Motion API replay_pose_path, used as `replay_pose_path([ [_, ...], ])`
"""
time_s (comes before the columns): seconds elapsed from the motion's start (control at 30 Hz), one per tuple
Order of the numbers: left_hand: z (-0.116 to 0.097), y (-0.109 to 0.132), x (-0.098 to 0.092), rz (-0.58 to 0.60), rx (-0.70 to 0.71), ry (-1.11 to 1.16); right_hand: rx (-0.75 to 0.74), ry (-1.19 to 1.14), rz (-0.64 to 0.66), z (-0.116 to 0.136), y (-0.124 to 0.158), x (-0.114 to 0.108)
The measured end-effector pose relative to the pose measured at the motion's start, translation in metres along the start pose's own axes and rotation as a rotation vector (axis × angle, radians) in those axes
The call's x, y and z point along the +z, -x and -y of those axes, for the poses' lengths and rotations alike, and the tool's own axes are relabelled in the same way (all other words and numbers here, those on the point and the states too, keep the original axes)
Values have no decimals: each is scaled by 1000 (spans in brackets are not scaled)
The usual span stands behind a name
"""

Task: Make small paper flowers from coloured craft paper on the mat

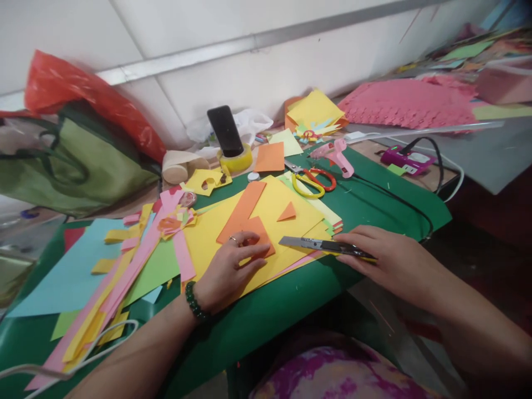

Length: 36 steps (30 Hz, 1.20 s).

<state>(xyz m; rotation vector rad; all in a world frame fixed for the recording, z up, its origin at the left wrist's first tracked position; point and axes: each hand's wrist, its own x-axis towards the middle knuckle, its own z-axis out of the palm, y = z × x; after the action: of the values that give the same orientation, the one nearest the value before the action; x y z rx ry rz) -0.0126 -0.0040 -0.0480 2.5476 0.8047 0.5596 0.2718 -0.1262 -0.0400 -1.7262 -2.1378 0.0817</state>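
My left hand (228, 270) lies flat with fingers stretched out on an orange paper piece (245, 213) that rests on a stack of yellow sheets (274, 208). It wears a ring and a dark bead bracelet. My right hand (386, 255) is closed around a utility knife (316, 244), whose metal blade end points left over the edge of the yellow stack. A small orange triangle (287, 212) lies on the yellow paper just above the knife.
Scissors (311, 181), a pink glue gun (337, 155), a phone (225, 131) propped in a yellow tape roll (238, 162), and pink and yellow paper strips (124, 266) crowd the green mat (374, 205). Bags (75, 149) stand at left. Pink cut paper (407, 102) lies at back right.
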Motion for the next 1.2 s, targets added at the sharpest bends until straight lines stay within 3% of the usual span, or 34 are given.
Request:
replay_pose_path([
  [0.47,-1,-1,-1,-10,-20,41,-33,-99,33,6,-10,4],
  [0.63,-3,-2,-3,9,-38,34,6,-102,-41,-2,-9,-1],
  [1.2,-3,-2,-4,2,-25,34,-22,-128,50,5,-12,2],
])
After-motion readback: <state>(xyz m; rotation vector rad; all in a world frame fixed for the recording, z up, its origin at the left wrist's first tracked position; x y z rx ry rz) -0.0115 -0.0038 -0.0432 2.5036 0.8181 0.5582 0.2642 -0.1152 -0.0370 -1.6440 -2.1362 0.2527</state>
